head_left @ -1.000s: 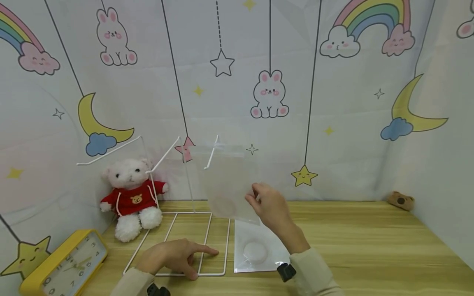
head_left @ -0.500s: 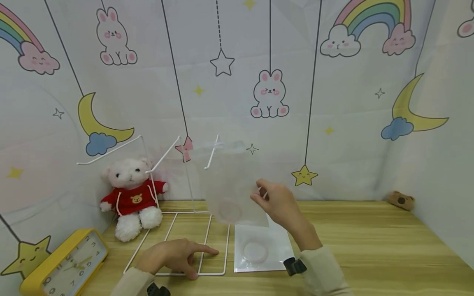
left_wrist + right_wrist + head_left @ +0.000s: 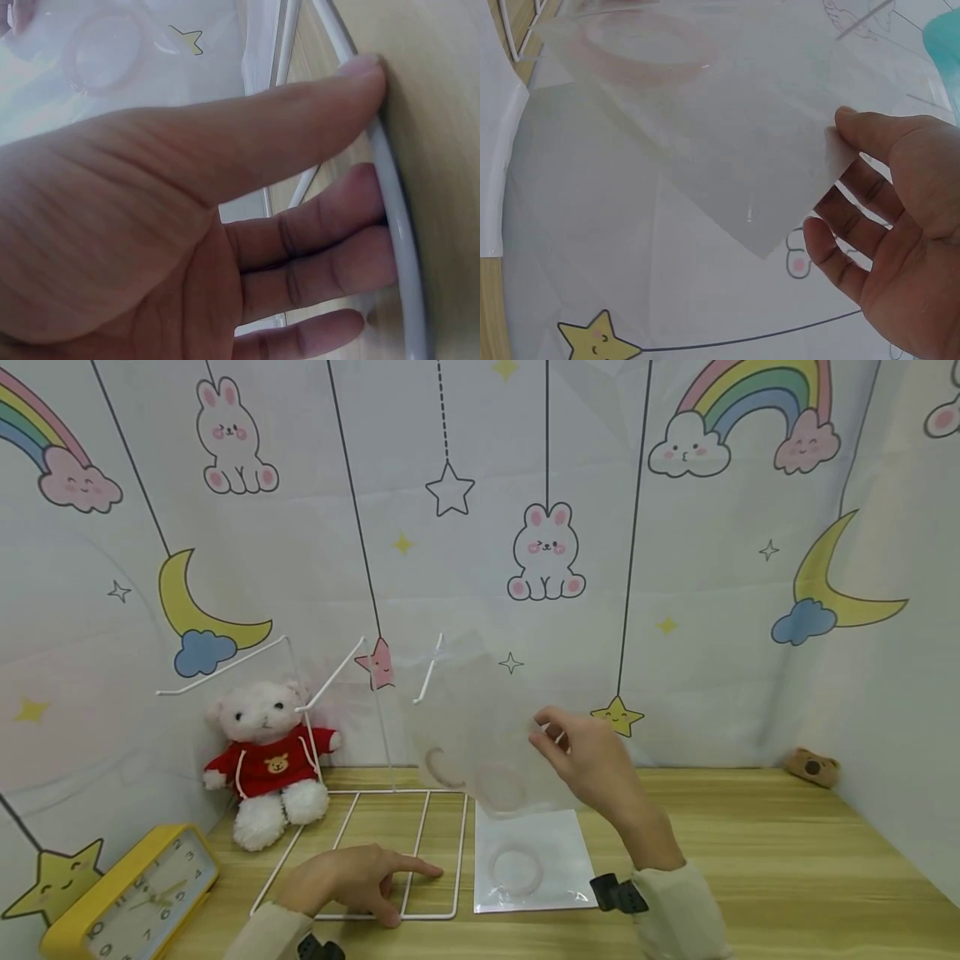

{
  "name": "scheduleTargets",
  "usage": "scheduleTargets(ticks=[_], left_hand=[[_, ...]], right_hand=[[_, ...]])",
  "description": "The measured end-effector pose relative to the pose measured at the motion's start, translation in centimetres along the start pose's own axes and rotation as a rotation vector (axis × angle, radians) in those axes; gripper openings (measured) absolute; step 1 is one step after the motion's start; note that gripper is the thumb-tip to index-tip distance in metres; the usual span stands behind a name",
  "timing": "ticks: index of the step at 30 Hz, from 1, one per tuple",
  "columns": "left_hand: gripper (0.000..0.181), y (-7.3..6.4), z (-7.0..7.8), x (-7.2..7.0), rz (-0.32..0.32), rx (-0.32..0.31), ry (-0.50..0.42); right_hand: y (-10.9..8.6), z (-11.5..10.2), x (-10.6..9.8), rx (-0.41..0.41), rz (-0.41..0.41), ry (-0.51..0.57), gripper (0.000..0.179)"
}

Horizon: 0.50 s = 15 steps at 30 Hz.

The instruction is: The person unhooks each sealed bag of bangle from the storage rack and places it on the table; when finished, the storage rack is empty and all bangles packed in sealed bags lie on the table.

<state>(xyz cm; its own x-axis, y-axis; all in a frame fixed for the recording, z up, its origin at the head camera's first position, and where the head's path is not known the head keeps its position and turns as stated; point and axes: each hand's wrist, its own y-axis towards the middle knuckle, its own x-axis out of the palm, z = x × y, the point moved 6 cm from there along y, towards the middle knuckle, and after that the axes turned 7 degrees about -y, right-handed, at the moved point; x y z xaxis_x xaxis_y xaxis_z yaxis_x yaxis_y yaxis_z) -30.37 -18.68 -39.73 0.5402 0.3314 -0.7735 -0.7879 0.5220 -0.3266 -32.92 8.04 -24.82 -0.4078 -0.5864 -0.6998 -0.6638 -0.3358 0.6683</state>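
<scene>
My right hand [image 3: 592, 760] pinches the edge of a clear plastic bag [image 3: 727, 150] between thumb and fingertips. A pinkish ring [image 3: 641, 49] shows inside it. This bag is tilted near the right hook of a white wire rack [image 3: 427, 668]. Beside it in the head view, a second ring [image 3: 444, 768] shows through clear plastic. My left hand [image 3: 360, 881] rests low on the rack's base, index finger straight. Its thumb [image 3: 360, 82] lies across the white rod [image 3: 397, 210], with other fingertips right at that rod. Another bag with a pale ring [image 3: 517, 869] lies flat on the table.
A white teddy bear [image 3: 273, 760] in a red hoodie sits behind the rack's left side. The yellow alarm clock [image 3: 131, 893] stands front left. A small brown plush [image 3: 812, 767] lies back right. Patterned cloth [image 3: 697, 568] hangs behind the wooden table [image 3: 712, 860].
My right hand has moved right and slightly up, drawing the bag's edge aside. Two rings now show apart near the hook, where one showed before. The left hand has not moved.
</scene>
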Motion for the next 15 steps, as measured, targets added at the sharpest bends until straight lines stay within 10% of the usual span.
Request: scheduleTargets(ticks=[15], left_hand=[[0.066, 0.1, -0.2, 0.1, -0.002, 0.011, -0.008]], right_hand=[[-0.4, -1.3, -5.0, -0.074, 0.175, 0.08, 0.007]])
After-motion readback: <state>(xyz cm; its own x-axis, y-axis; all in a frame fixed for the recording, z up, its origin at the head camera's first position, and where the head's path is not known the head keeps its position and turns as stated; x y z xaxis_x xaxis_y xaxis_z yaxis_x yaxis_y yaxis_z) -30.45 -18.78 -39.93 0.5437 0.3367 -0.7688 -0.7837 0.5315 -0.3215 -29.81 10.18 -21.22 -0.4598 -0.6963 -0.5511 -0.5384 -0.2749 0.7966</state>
